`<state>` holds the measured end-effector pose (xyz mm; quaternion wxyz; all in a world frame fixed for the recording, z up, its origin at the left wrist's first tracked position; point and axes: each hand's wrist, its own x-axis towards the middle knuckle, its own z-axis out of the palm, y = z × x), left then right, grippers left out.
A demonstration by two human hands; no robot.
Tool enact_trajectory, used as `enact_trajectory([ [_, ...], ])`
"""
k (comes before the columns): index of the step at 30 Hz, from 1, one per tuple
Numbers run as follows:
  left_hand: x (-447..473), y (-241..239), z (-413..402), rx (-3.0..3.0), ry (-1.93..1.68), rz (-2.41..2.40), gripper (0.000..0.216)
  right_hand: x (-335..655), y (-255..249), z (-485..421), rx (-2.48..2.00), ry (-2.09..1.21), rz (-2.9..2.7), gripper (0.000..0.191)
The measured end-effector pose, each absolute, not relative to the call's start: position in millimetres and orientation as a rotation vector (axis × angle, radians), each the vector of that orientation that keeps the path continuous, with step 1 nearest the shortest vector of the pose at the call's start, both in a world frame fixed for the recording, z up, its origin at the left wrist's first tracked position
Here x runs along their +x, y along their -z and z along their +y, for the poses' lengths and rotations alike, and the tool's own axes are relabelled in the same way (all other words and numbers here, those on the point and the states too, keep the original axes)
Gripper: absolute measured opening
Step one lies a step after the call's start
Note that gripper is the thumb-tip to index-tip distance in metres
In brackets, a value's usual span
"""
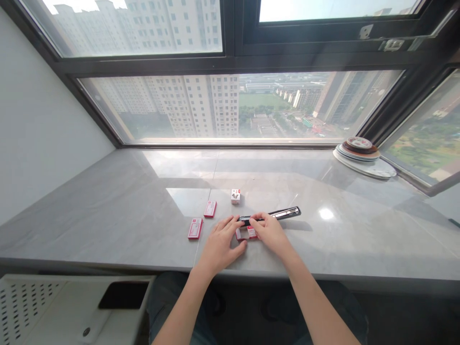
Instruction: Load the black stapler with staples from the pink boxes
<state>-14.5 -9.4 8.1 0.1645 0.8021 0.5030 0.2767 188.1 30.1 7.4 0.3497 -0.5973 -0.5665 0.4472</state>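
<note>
A long black stapler (283, 213) lies open on the grey stone sill (108, 215). My right hand (270, 233) pinches its near end, fingers closed. My left hand (222, 243) rests beside it, fingers curled onto the stapler's end and over a small red-and-white staple box (243, 235) between both hands. Two more red staple boxes (195, 228) (210, 209) lie flat to the left. A small white box (235, 196) stands upright just beyond the hands.
A stack of round plates (362, 155) sits at the sill's far right corner by the window. A white perforated cabinet (43, 311) with a black phone (124, 294) on it stands at lower left. My knees are under the sill's front edge.
</note>
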Motion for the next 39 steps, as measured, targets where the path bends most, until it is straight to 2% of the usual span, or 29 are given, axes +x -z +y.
enact_trajectory([
  [10, -15.0, -9.6, -10.5, 2.283, -0.776, 1.441, 0.052, 177.2, -18.2, 19.0, -1.727, -0.697, -1.576, 0.025],
  [14, -15.5, -9.7, -10.1, 2.279, -0.783, 1.445, 0.051, 184.0, -16.8, 19.3, -1.713, -0.698, -1.558, 0.026],
  [20, -15.5, -8.2, -9.0, 2.272, -0.779, 1.427, 0.053, 178.2, -3.9, 23.4, -1.569, -1.112, -1.386, 0.036],
  [27, -16.7, -8.4, -9.2, 2.268, -0.790, 1.410, 0.055, 163.0, 2.2, 29.2, -1.358, -1.239, -1.204, 0.036],
  [35, -19.0, -9.3, -8.1, 2.212, -0.821, 1.414, 0.040, 165.3, -36.3, 15.1, -1.367, -0.962, -1.655, 0.019],
  [39, -18.1, -10.3, -7.0, 2.201, -0.885, 1.440, 0.032, 166.0, -33.7, 5.6, -1.472, -0.847, -1.878, 0.009],
])
